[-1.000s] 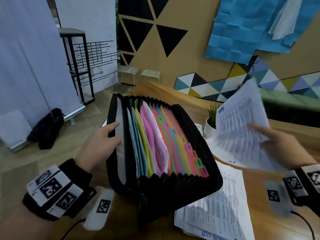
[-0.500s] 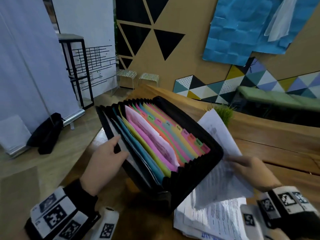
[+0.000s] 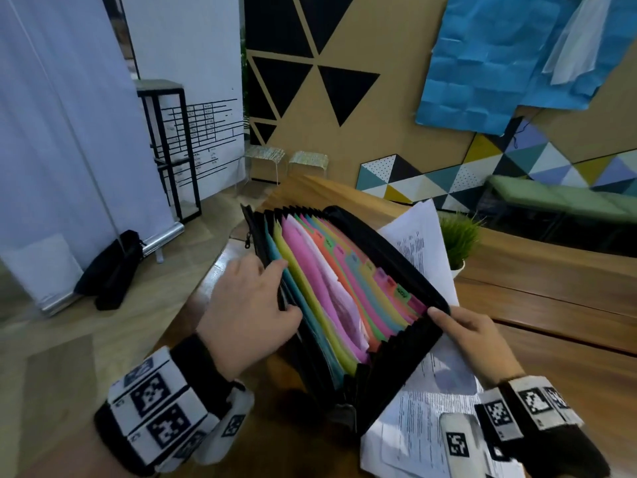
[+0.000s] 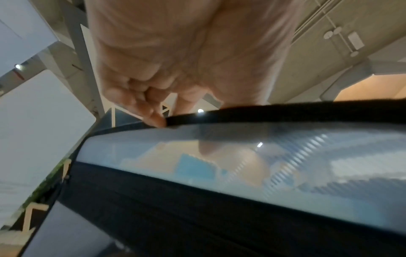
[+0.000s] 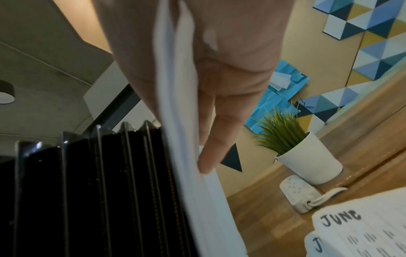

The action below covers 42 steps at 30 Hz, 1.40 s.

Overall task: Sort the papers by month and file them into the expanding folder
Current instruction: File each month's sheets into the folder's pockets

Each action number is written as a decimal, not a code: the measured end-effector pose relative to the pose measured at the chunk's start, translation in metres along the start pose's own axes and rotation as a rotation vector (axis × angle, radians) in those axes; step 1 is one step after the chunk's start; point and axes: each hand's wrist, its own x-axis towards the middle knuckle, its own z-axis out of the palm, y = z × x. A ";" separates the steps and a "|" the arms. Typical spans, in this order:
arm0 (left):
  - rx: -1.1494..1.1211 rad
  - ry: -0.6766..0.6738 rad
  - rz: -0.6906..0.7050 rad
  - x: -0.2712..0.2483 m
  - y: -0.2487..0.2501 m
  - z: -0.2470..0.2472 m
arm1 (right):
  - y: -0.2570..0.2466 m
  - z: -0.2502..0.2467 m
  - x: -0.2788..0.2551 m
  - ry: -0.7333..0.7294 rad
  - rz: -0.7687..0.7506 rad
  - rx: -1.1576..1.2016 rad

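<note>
The expanding folder (image 3: 344, 305) stands open on the surface (image 3: 551, 305), its long axis running from near the person away toward the wall, coloured dividers fanned between the two hands. The right hand (image 3: 472, 339) pinches a printed sheet (image 3: 424, 250) between thumb and fingers (image 5: 211, 147); the sheet lies outside the folder's right wall, so the pockets are to the left of those fingers and it must rise over the rim. The left hand (image 3: 248, 305) curls its fingers (image 3: 275, 267) round the near-left wall, holding pockets apart. More papers (image 3: 420, 426) lie under the right wrist. Compared with half a second earlier, the sheet stands more upright behind the folder and the right thumb now touches its corner.
</note>
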 end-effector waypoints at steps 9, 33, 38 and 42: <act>0.325 -0.555 0.493 0.052 0.008 -0.007 | -0.001 -0.008 -0.001 -0.080 -0.027 -0.044; 0.204 -0.461 0.646 0.067 0.008 0.008 | -0.048 -0.044 0.000 0.079 -0.185 -0.777; 0.165 -0.374 0.643 0.073 0.007 0.017 | -0.135 -0.097 0.001 0.178 -0.366 -0.910; 0.144 -0.365 0.652 0.074 0.009 0.019 | -0.175 -0.092 0.003 0.171 -0.505 -0.720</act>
